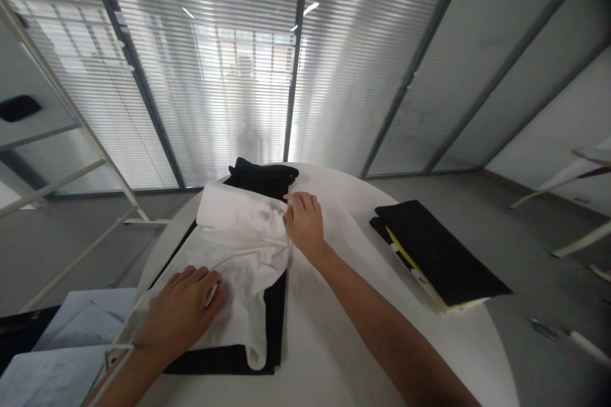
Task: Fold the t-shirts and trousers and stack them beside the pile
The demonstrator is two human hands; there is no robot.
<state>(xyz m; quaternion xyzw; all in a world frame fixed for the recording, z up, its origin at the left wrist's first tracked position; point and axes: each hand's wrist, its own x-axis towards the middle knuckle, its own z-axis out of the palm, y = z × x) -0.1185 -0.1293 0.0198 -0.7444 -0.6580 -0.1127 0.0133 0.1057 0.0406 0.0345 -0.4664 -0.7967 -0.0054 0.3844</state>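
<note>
A white cloth garment (233, 267) lies wrinkled on the table, its far part turned over into a smooth flap. A narrow white end hangs toward me at the near side. My right hand (305, 219) is at the garment's right edge, thumb and fingers closed on the fabric by the fold. Lower on the left, my left hand (186, 299) rests palm down on the garment, fingers curled, thumb bent in close to the index finger, gathering the cloth. Beneath the garment lies a flat black piece (274, 324), which shows along the right, near and left edges.
Dark folded cloth (262, 172) sits at the far edge of the round white table (334, 356). On the right is a black stack with yellow and white edges (439, 254). White papers (81, 324) lie lower left. A pale metal frame (90, 133) stands on the left.
</note>
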